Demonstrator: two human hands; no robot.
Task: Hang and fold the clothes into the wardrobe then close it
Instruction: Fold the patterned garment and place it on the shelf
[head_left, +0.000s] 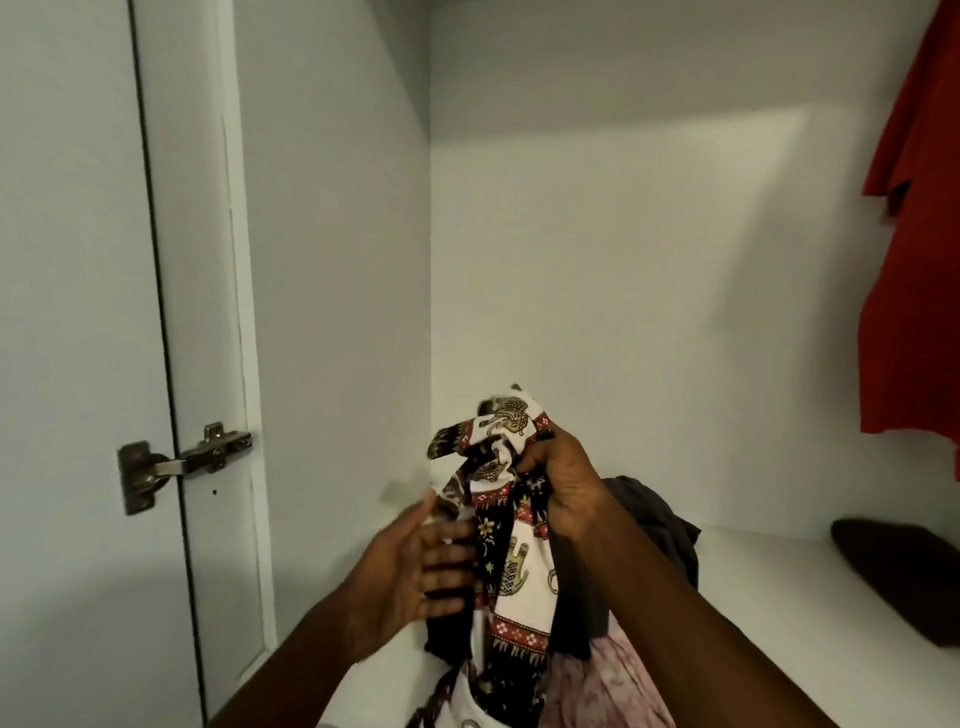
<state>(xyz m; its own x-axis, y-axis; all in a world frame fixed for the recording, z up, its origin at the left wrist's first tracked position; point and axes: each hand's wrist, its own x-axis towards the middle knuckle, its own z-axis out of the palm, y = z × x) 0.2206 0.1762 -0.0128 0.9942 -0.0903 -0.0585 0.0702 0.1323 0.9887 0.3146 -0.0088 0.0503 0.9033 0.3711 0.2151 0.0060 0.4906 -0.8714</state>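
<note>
Right hand (558, 486) clutches elephant-print garment (511, 566) bunched above; left hand (410, 577) flat against it.

Home wardrobe (597, 249) interior.
Indicated by hinged door (78, 312), red garment (914, 234) hung up, dark clothing (904, 577) laid on shelf (769, 613).

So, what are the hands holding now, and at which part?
The right hand grips the elephant-print cloth at its bunched upper end. The left hand only touches its side with straight fingers.
</note>
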